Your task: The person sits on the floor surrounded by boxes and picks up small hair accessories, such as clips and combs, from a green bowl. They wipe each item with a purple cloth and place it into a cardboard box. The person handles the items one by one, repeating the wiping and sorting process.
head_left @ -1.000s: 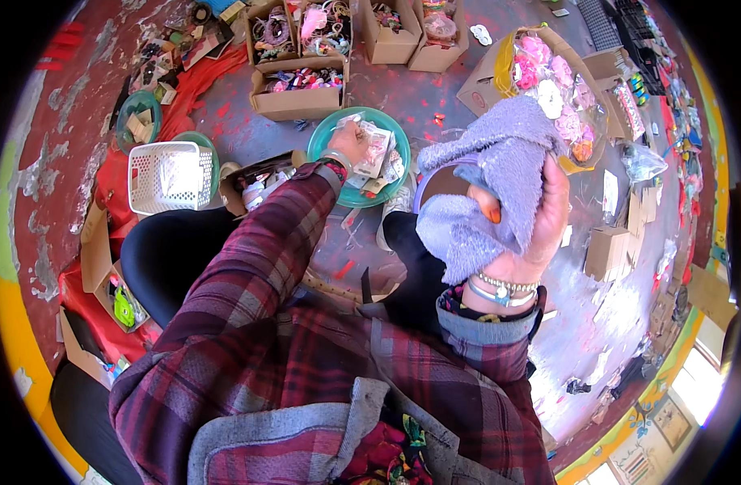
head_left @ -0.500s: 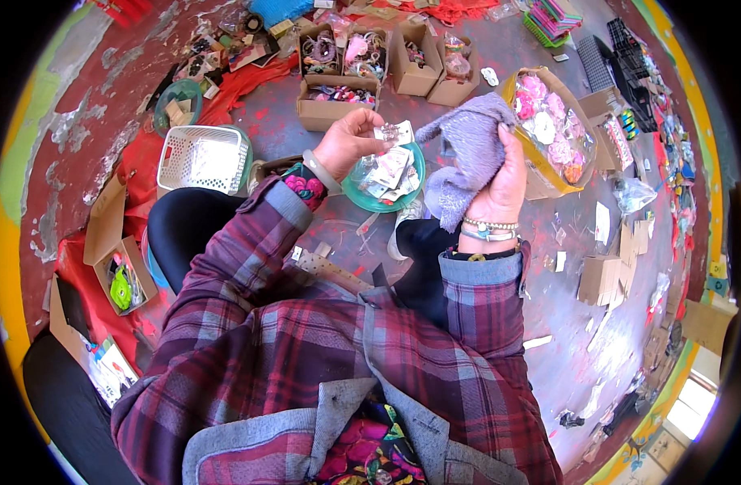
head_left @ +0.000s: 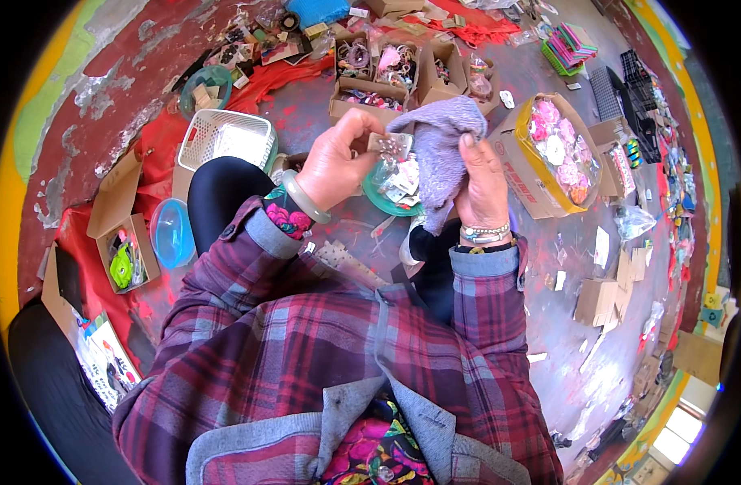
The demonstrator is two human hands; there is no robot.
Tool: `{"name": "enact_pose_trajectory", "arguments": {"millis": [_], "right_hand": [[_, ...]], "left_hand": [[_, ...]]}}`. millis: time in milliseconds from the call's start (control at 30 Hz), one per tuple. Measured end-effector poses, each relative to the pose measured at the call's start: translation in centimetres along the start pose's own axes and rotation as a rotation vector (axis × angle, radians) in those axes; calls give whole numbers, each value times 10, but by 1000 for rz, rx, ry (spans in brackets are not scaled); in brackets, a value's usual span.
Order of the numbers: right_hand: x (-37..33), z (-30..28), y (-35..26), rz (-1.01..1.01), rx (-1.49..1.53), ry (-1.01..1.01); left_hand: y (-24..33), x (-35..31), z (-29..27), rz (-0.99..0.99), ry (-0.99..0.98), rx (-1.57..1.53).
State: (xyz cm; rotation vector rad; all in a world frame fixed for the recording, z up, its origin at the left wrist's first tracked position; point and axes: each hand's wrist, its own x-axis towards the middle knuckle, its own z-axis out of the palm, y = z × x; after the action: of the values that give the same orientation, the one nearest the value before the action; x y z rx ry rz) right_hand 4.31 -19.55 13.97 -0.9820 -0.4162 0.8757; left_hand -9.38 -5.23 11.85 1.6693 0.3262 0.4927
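My left hand [head_left: 335, 162] pinches a small pale card [head_left: 391, 145] with little dark shiny pieces on it, too small to name. A greyish-purple cloth [head_left: 439, 145] hangs from my right hand [head_left: 483, 182], gripped between thumb and fingers. The card's right end is close against the cloth; whether they touch I cannot tell. Below both hands sits a teal bowl [head_left: 377, 202] with several small cards and packets [head_left: 405, 178] in it. The cloth hides the bowl's right side.
A carton [head_left: 525, 179] of pink and white flower-like pieces stands at the right. Several open boxes [head_left: 366, 103] of accessories stand ahead. To the left are a white basket [head_left: 263, 132], a blue tub [head_left: 173, 234] and an open box [head_left: 121, 182]. Scraps litter the floor.
The cloth and my right hand have moved left, toward the card. My left hand has come slightly lower and nearer. The view has shifted, so the surroundings lie farther right.
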Motion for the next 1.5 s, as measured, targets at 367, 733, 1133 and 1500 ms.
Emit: {"name": "enact_pose_trajectory", "arguments": {"millis": [367, 733, 1133, 1500], "right_hand": [[9, 23, 22, -340, -1041, -249], [9, 23, 31, -273, -553, 126], [17, 7, 34, 50, -104, 221], [21, 10, 36, -276, -493, 237]], "left_hand": [[-6, 6, 7, -370, -35, -776], [-7, 4, 18, -288, -71, -640], [-6, 2, 19, 213, -39, 168], [2, 4, 20, -330, -35, -601]]}}
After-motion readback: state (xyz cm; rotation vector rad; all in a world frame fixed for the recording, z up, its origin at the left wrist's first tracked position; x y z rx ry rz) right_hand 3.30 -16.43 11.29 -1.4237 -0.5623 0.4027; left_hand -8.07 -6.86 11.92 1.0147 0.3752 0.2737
